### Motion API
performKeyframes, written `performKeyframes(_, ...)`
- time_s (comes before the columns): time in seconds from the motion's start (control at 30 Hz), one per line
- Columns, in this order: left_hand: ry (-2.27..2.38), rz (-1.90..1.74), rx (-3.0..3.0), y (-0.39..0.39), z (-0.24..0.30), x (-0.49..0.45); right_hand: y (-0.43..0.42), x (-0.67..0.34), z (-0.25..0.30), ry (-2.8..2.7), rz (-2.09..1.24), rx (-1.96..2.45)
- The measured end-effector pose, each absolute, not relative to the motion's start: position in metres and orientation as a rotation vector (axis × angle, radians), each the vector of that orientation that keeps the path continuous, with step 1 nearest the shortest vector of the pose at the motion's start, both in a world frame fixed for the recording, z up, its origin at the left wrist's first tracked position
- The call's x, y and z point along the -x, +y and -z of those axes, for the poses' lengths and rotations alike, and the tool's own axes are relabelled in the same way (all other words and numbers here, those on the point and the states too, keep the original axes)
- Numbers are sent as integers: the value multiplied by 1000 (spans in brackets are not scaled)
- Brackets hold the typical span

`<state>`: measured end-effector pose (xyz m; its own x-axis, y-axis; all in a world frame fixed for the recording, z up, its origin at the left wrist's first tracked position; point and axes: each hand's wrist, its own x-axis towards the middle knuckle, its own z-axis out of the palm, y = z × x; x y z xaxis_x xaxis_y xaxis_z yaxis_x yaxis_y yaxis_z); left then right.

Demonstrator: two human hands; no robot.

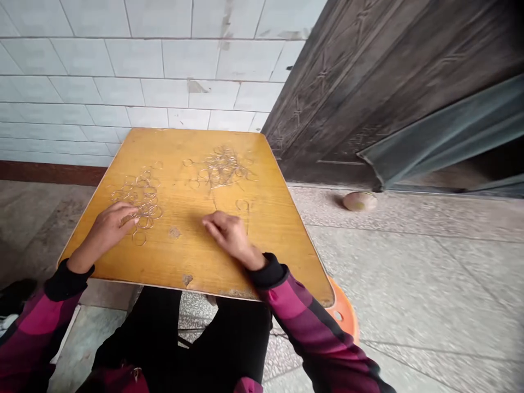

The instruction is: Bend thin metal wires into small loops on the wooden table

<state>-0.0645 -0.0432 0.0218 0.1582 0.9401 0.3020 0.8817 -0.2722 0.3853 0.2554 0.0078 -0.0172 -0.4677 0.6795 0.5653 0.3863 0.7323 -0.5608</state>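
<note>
My left hand (pixel 111 226) reaches over the near edge of a loose heap of thin metal rings (pixel 144 197) on the table's left side. Its thumb and forefinger are apart at the rings, with no ring clearly held. Near the table's middle, my right hand (pixel 229 232) is closed, fingertips pressed together. A faint thin line shows just beyond them; what they hold is too small to name. Beside that hand lies a thin wire piece with a loop (pixel 242 205) and a straight stem. Farther back is a tangled pile of looped wire pieces (pixel 223 166).
The yellow wooden table (pixel 172 262) has worn spots and stands near a white tiled wall (pixel 135 60). An orange stool (pixel 346 311) shows under its right corner. To the right are a dark carved wooden door (pixel 327 93), a grey-green cloth (pixel 446 128) and a roundish object (pixel 360 201) on the floor.
</note>
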Motion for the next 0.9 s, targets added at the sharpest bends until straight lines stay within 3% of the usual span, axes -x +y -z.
performKeyframes(0.13, 1821, -539, -2292, -61, -11, 82, -12, -238, 26, -2372, -555, 565)
performKeyframes(0.4, 1670, -2, -2585, -77, -10, 52, -9, -240, 29, -2379, -546, 623)
performKeyframes(0.53, 1589, 95, -2746, -78, -11, 38, -9, -239, 30, -2392, -551, 619)
performKeyframes(0.67, 1441, -63, -2621, -74, -22, 38, -8, -239, 31, -2375, -557, 624)
performKeyframes(0.9, 1302, -713, -1954, -58, -44, 53, -4, -239, 33, -2363, -593, 629)
